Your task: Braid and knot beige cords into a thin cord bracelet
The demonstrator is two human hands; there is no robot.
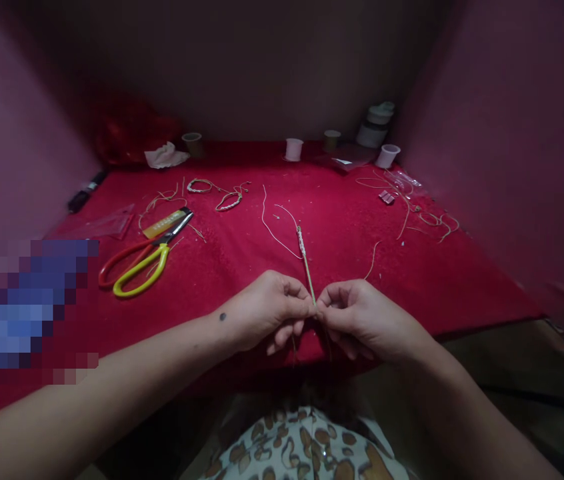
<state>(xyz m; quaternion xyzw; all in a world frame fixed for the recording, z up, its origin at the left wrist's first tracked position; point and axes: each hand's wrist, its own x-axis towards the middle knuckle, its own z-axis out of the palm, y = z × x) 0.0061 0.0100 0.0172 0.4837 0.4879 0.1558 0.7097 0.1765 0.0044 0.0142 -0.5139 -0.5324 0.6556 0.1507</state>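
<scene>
The person's left hand [269, 307] and right hand [367, 313] meet, thumbs and fingers pinched together on the near end of a pale cord [309, 275]; the fingertips hide whether both clamp the same strand. The cord runs straight ahead of the grip to a braided section [302, 241], apparently held toward the body so that it lies taut. A loose thread [275, 235] curls beyond the grip, leftward, seemingly clear of the fingers. Scissors [163, 251] lie well left of the grip, which leaves room around the cord.

No legible text or numbers.
</scene>
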